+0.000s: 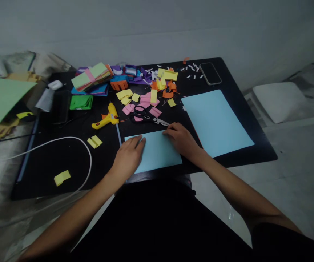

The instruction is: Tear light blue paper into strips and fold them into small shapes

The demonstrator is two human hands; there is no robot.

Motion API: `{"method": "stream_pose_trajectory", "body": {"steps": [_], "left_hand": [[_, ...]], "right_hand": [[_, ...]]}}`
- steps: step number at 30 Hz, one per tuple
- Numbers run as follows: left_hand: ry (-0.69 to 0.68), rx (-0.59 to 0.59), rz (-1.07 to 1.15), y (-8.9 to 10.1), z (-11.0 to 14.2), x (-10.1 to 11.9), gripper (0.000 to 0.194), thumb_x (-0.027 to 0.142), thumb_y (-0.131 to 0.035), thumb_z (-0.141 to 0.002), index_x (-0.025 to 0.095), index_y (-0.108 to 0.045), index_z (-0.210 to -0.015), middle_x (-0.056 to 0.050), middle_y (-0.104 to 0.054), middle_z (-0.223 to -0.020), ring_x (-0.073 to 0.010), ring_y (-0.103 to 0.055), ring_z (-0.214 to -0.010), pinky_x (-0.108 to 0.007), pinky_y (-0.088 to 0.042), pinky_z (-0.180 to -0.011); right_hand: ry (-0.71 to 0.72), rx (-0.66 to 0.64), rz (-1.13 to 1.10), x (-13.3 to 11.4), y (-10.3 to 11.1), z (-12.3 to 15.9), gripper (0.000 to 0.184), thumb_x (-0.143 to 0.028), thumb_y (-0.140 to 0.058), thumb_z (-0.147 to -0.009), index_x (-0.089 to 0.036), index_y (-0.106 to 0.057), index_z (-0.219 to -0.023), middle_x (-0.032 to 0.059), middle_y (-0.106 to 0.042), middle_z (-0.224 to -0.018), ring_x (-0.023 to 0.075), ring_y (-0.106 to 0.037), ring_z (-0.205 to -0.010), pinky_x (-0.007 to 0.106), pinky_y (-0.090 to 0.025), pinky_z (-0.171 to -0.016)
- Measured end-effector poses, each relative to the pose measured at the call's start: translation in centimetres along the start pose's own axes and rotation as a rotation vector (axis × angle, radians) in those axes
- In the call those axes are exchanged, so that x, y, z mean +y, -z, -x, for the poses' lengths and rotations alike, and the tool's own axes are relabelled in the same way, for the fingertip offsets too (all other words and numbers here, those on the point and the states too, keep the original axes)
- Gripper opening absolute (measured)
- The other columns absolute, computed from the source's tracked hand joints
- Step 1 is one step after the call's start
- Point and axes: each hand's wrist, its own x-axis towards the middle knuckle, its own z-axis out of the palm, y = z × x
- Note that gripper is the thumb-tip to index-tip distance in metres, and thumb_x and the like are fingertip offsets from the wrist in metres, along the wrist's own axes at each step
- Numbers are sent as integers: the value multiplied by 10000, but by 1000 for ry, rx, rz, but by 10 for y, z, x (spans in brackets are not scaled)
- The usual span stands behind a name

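Observation:
A smaller light blue sheet of paper [157, 154], which looks folded, lies at the table's front edge before me. My left hand [128, 154] rests flat over its left side, fingers stretched toward the top edge. At the upper right edge, my right hand [182, 140] has its fingers bent and pressed together on the paper. Just beyond that hand are black-handled scissors [148, 115], blades pointing toward it. A larger light blue sheet [218, 122] lies flat to the right. To the left of the scissors is a yellow glue gun [107, 117].
Pink, yellow and orange paper pieces [146, 97] and white scraps cover the table's back middle. Stacked coloured papers [93, 77] stand back left, beside green folded paper [81, 102]. A phone [210, 74] lies back right. A white cable [91, 160] loops over the left side.

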Motion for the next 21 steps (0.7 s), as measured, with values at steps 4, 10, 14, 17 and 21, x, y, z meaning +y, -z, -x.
{"method": "stream_pose_trajectory", "body": {"steps": [4,10,14,17,21], "left_hand": [[26,4,-32,-6,10,15,493,329,-481,-1057,41,-550,-1451,-241,-560,-1510,-376,-525,-1414,-542,-435,-1177],[40,8,-34,-14,14,17,528,334,-405,-1076,14,-506,-1484,-245,-514,-1558,-368,-455,-1483,-541,-376,-1228],[54,8,-14,-14,14,17,524,329,-384,-1080,32,-499,-1496,-244,-504,-1566,-366,-447,-1491,-559,-376,-1225],[44,11,-1,-13,13,17,519,315,-400,-1076,8,-509,-1480,-260,-511,-1553,-380,-460,-1478,-564,-382,-1220],[41,15,19,-12,13,17,515,311,-413,-1072,3,-521,-1470,-271,-511,-1549,-393,-467,-1470,-576,-390,-1210]], "right_hand": [[98,-76,36,-32,-6,13,379,38,-461,-930,-142,-763,-1071,137,-708,-1081,252,-629,-1015,417,-556,-926],[247,-127,-17,-85,-19,76,446,32,-494,-906,-87,-676,-1296,180,-680,-1355,298,-595,-1324,459,-563,-1056],[191,-69,1,-85,-15,109,472,-22,-472,-972,-120,-621,-1409,145,-654,-1443,278,-581,-1395,486,-552,-1122],[97,-63,40,-77,-3,121,449,-89,-503,-1004,-189,-628,-1423,109,-673,-1421,268,-625,-1355,516,-546,-1138],[-19,-7,116,-66,15,134,487,-77,-509,-992,-223,-615,-1444,100,-667,-1420,286,-645,-1327,572,-550,-1122]]}}
